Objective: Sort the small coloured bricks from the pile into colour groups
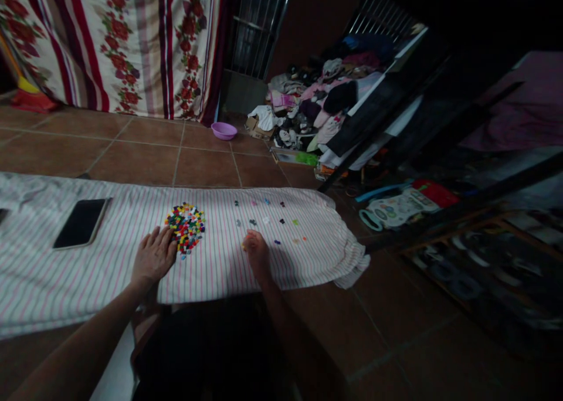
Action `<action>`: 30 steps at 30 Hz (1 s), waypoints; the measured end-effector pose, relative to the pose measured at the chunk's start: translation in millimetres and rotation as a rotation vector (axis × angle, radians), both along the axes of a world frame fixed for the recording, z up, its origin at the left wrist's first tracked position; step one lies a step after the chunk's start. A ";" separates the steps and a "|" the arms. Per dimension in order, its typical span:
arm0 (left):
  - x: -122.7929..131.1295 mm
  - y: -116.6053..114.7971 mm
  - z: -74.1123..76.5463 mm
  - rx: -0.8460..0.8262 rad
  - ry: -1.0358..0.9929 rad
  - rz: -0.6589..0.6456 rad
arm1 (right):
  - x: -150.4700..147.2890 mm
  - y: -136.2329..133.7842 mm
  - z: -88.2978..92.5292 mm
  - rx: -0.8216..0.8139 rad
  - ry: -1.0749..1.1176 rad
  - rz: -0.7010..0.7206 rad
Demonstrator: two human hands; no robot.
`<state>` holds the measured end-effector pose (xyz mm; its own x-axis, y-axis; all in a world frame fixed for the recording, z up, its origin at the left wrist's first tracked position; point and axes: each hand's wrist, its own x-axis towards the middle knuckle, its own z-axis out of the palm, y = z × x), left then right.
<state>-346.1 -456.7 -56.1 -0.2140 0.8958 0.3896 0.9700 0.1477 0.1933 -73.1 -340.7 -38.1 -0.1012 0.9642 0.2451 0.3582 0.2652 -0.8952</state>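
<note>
A striped cloth [109,266] is spread on the tiled floor in front of me. On it lies a heap of small coloured pieces [185,225]. My left hand [153,255] rests flat on the cloth, fingers stretched out, touching the left edge of the heap. My right hand [256,250] is closed in a pinch on a small piece at the cloth, beside several single pieces [268,219] laid out apart from one another in rows. What colour the pinched piece is, I cannot make out.
A black phone [81,223] lies on the cloth at the left. A purple bowl [224,131] stands on the floor beyond. A pile of clothes [316,105] and a dark rack [440,125] fill the right side. A floral curtain [118,43] hangs behind.
</note>
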 end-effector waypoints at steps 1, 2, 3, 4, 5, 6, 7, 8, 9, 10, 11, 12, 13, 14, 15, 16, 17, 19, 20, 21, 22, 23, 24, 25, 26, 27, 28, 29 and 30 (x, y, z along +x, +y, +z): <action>-0.2 -0.3 0.0 -0.002 0.009 0.002 | 15.9 7.2 -0.2 0.001 0.017 -0.051; -0.3 -0.5 0.2 -0.007 0.016 0.002 | 32.4 14.1 -0.5 -0.003 0.029 -0.097; -0.5 -0.8 0.4 -0.014 0.023 0.000 | 49.1 20.7 -0.9 -0.005 0.033 -0.147; -0.6 -1.0 0.6 -0.022 0.028 -0.005 | 65.7 27.1 -1.6 0.003 0.016 -0.193; -0.6 -1.2 0.8 -0.031 0.033 -0.011 | 82.1 33.3 -2.5 0.007 -0.006 -0.246; -0.7 -1.2 1.0 -0.038 0.037 -0.017 | 98.0 39.3 -3.7 0.006 -0.022 -0.289; -0.6 -1.2 1.0 -0.044 0.041 -0.023 | 113.1 45.3 -5.1 0.006 -0.034 -0.321; -0.6 -1.2 1.1 -0.047 0.044 -0.026 | 127.3 51.2 -6.7 0.013 -0.042 -0.342; -0.5 -1.1 1.1 -0.048 0.047 -0.027 | 140.3 57.1 -8.5 0.020 -0.060 -0.356; -0.4 -1.1 1.1 -0.047 0.049 -0.025 | 151.9 62.9 -10.3 0.031 -0.087 -0.378; -0.4 -1.1 1.1 -0.047 0.052 -0.023 | 162.1 68.5 -12.0 0.048 -0.125 -0.414; -0.4 -1.1 1.2 -0.046 0.054 -0.021 | 170.7 73.7 -13.8 0.071 -0.180 -0.438; -0.4 -1.2 1.3 -0.046 0.056 -0.021 | 177.6 78.7 -15.5 0.090 -0.241 -0.459; -0.6 -1.3 1.4 -0.046 0.056 -0.020 | 182.9 83.1 -17.2 0.107 -0.300 -0.473; -0.8 -1.3 1.5 -0.045 0.055 -0.020 | 186.6 87.1 -18.9 0.117 -0.350 -0.476; -1.1 -1.4 1.4 -0.045 0.053 -0.020 | 189.0 90.6 -20.6 0.123 -0.386 -0.476; -1.4 -1.3 1.3 -0.044 0.050 -0.021 | 190.2 93.6 -22.3 0.126 -0.409 -0.472; -2.0 -1.2 0.8 -0.042 0.046 -0.022 | 190.8 98.3 -25.8 0.133 -0.426 -0.460; -2.2 -1.1 0.5 -0.043 0.048 -0.023 | 190.7 100.0 -27.5 0.136 -0.434 -0.453; -2.3 -1.0 0.3 -0.044 0.053 -0.025 | 190.7 101.4 -29.1 0.140 -0.443 -0.446; -2.4 -1.0 0.1 -0.045 0.061 -0.025 | 191.0 102.6 -30.6 0.142 -0.451 -0.440; -2.3 -1.0 -0.1 -0.047 0.073 -0.026 | 191.5 103.4 -32.0 0.144 -0.459 -0.435; -2.2 -1.0 -0.2 -0.048 0.085 -0.028 | 192.3 104.2 -33.1 0.145 -0.466 -0.433; -2.0 -1.1 -0.3 -0.049 0.094 -0.032 | 193.4 104.8 -33.9 0.146 -0.472 -0.432; -2.0 -1.1 -0.5 -0.049 0.098 -0.036 | 194.5 105.3 -34.6 0.147 -0.477 -0.434; -1.9 -1.1 -0.9 -0.046 0.097 -0.039 | 195.7 105.9 -35.0 0.147 -0.481 -0.434; -2.0 -1.0 -1.3 -0.042 0.092 -0.040 | 196.7 106.4 -35.3 0.149 -0.484 -0.433; -2.1 -0.9 -2.0 -0.037 0.085 -0.039 | 197.5 107.0 -35.5 0.150 -0.485 -0.429; -2.2 -0.8 -2.7 -0.030 0.080 -0.035 | 198.0 107.4 -35.7 0.150 -0.486 -0.425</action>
